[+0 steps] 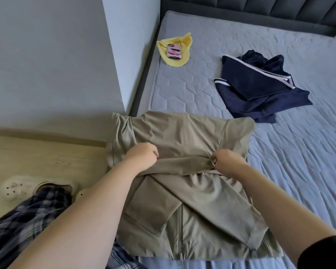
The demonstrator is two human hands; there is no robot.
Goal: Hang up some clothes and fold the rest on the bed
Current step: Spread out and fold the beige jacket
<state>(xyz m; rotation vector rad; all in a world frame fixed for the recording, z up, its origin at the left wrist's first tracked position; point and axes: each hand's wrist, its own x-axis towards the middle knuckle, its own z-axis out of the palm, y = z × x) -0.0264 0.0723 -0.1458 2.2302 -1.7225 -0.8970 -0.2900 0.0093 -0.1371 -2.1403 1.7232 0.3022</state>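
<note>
centrally, the khaki zip jacket lay on the near corner of the mattress, its left shoulder overhanging the bed's side. the left hand and right hand each pinched a folded band of cloth across its middle, fingers curled around the fabric. the cloth looked light, thin and limp, probably a little slick, so a fold would likely slip unless held at both ends of the crease, as gripped there. beyond it, well apart, a navy garment with white stripes lay crumpled; a phone rested on a yellow cloth near the mattress's far left edge. bare mattress to the right offered room for laying the fold; the left edge, beside the wall, offered none.
</note>
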